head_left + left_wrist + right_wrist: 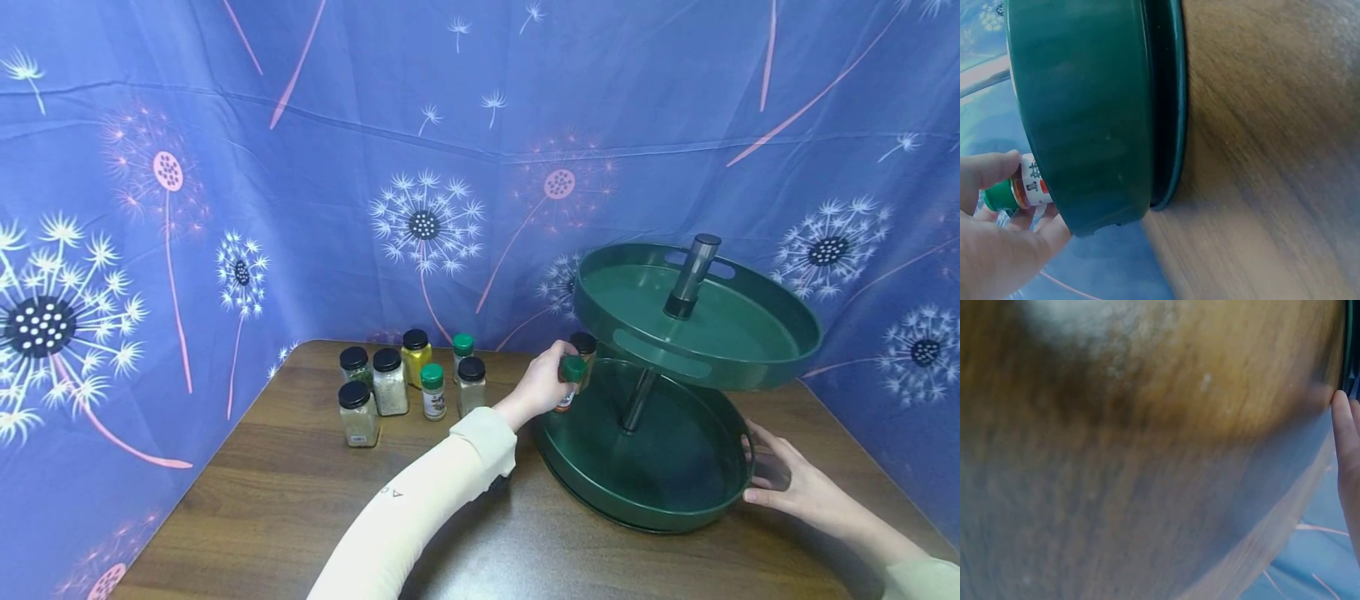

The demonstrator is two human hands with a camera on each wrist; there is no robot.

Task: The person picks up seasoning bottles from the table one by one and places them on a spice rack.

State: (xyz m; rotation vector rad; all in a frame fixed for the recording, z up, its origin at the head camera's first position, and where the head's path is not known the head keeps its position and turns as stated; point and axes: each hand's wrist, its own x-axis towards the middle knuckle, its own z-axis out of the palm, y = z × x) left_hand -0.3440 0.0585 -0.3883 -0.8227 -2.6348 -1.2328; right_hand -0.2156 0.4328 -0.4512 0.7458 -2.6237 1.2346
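Between thumb and fingers, my left hand grips a small green-capped spice jar at the left rim of the lower tier of a green two-tier tray stand. In the left wrist view the jar's white label shows, its lower part hidden behind the tier's wall. Just behind it a black-capped spice jar is at the lower tier's back left, partly hidden. My right hand rests its fingertips on the lower tier's right rim, fingers spread and fairly straight.
Several spice jars stand at the back left of the wooden table, among them a yellow one and a green-capped one. The upper tier overhangs the lower on a metal post. A blue dandelion-print cloth hangs behind.
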